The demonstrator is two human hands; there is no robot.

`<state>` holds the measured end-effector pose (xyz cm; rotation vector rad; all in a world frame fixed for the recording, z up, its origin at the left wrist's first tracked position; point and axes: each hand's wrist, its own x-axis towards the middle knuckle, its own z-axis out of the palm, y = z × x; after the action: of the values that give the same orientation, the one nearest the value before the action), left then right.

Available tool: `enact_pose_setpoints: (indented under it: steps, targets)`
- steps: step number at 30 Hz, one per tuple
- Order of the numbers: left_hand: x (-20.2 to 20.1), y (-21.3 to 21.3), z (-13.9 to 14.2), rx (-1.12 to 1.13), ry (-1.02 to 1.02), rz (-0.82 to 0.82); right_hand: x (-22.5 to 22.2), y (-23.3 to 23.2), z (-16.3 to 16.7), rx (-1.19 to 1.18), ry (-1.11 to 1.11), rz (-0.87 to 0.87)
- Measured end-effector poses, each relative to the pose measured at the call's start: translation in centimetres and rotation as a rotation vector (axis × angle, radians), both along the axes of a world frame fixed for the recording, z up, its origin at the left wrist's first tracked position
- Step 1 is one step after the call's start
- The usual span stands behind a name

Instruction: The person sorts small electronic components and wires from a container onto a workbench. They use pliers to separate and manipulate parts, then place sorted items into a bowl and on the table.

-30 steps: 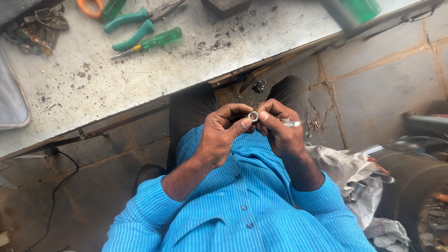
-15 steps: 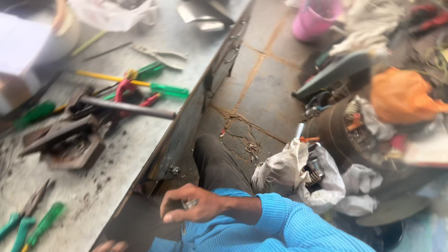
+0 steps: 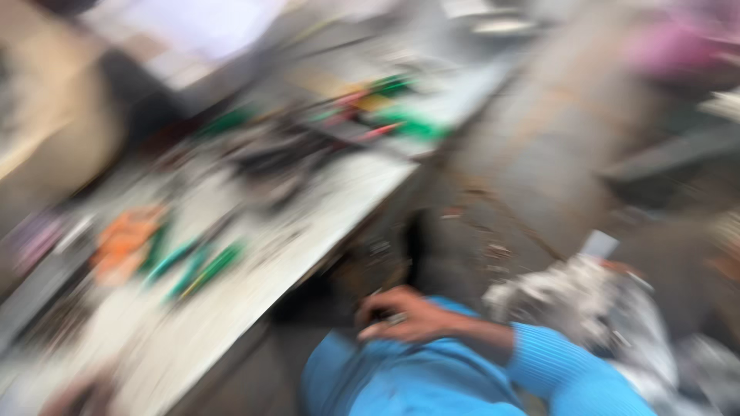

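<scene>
Right hand rests curled against the blue shirt, lower centre; grip unclear through blur; left hand unseen.

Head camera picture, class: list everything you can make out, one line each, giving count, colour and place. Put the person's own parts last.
Workbench: one, grey, left half, running diagonally.
Green-handled tools: about three, green, near left of bench; too blurred to name.
Orange-handled tool: one, orange, beside them.
Far tools: several, green and red, far end of bench.
Crumpled cloth: one, whitish, floor at right.
Floor: grey slabs, centre right.
Right sleeve: blue, bottom.
Right hand: on lap, contents unclear.
Left hand: not seen.
</scene>
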<state>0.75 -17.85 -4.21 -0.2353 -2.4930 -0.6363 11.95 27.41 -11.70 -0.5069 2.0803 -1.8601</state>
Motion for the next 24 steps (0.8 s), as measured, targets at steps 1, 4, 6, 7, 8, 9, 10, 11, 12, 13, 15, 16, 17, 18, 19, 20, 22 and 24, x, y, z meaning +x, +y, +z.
enact_pose_setpoints:
  steps: [1, 4, 6, 7, 8, 9, 10, 11, 12, 13, 15, 16, 17, 18, 19, 20, 22, 24]
  targets:
    - [0.0, -1.5, 0.6, -0.015, 0.004, 0.003, -0.1, -0.3, -0.1, 0.085, -0.085, 0.013]
    - [1.3, -3.1, 2.5, -0.042, -0.005, 0.023, -0.1, -1.8, -0.5, 0.377, -0.003, -0.018]
    - [1.1, -3.0, 4.1, -0.057, -0.023, 0.089, -0.2, -2.7, -0.6, 0.364, -0.278, 0.001]
    - [0.9, -3.0, 4.7, -0.054, 0.002, 0.082, -0.1, -3.3, -0.7, 0.372, -0.281, -0.01]
    - [0.7, -3.1, 5.3, -0.065, 0.022, 0.102, 0.0, -3.6, -0.5, 0.384, -0.285, -0.033]
    - [0.3, -3.3, 5.7, -0.073, 0.042, 0.109, -0.1, -3.9, -0.4, 0.397, -0.289, -0.069]
    - [-0.3, -3.5, 5.7, -0.081, 0.04, 0.13, -0.3, -4.2, -0.5, 0.397, -0.292, -0.052]
    - [-0.7, -3.9, 5.9, -0.088, 0.037, 0.141, 0.0, -4.4, 0.0, 0.396, -0.296, -0.044]
    - [-1.4, -4.2, 5.6, -0.094, 0.037, 0.147, -0.1, -4.6, 0.0, 0.394, -0.3, -0.042]
    - [-1.9, -4.6, 5.6, -0.084, 0.025, 0.164, -0.1, -4.8, 0.3, 0.395, -0.293, -0.029]
    - [-3.0, -5.0, 5.2, -0.065, 0.0, 0.184, -0.2, -5.3, 0.5, 0.395, -0.284, -0.017]
    - [-3.6, -5.1, 5.1, -0.061, -0.002, 0.193, -0.3, -5.4, 0.6, 0.405, -0.279, -0.015]
    - [-4.0, -5.1, 5.0, -0.055, -0.005, 0.2, -0.4, -5.5, 0.7, 0.416, -0.276, -0.013]
    - [-4.4, -5.0, 4.9, -0.048, -0.011, 0.207, -0.4, -5.5, 0.8, 0.428, -0.274, -0.012]
    - [-4.5, -4.9, 4.9, -0.043, 0.024, 0.201, -0.4, -5.4, 0.8, 0.416, -0.27, -0.017]
    - [-4.6, -4.8, 4.9, -0.038, 0.059, 0.194, -0.4, -5.3, 0.8, 0.405, -0.266, -0.024]
    - [-4.3, -4.5, 5.1, -0.038, 0.128, 0.196, -0.3, -4.9, 0.5, 0.387, -0.301, -0.043]
    - [-3.2, -4.2, 5.3, -0.046, 0.189, 0.221, 0.0, -4.5, 0.0, 0.378, -0.383, -0.064]
